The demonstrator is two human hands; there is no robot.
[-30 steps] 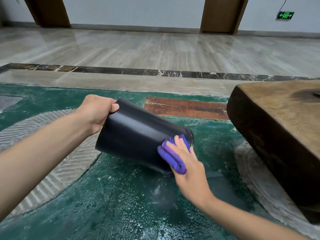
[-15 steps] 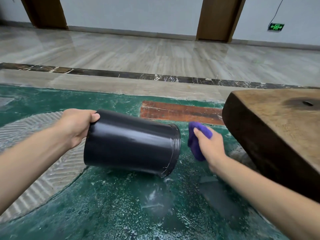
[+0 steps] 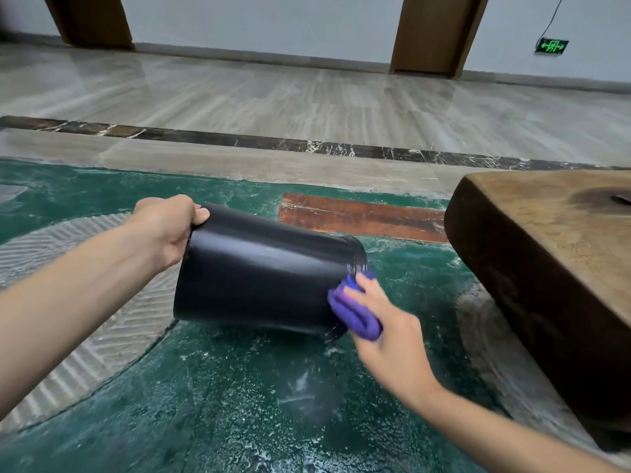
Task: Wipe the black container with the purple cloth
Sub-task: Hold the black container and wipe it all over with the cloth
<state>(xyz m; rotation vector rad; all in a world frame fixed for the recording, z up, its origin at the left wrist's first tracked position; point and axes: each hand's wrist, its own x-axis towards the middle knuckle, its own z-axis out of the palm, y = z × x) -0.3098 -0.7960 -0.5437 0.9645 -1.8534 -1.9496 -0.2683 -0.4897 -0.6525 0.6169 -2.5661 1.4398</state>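
Now R hand presses purple cloth on black container.

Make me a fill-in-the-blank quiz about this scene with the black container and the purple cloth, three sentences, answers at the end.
1. The left hand grips the round black plastic container at its ____ end.
2. The right hand presses the crumpled purple cloth against the container's side near its ____.
3. The container is tipped on its side over the ____ patterned floor.

Missing words: base; rim; green
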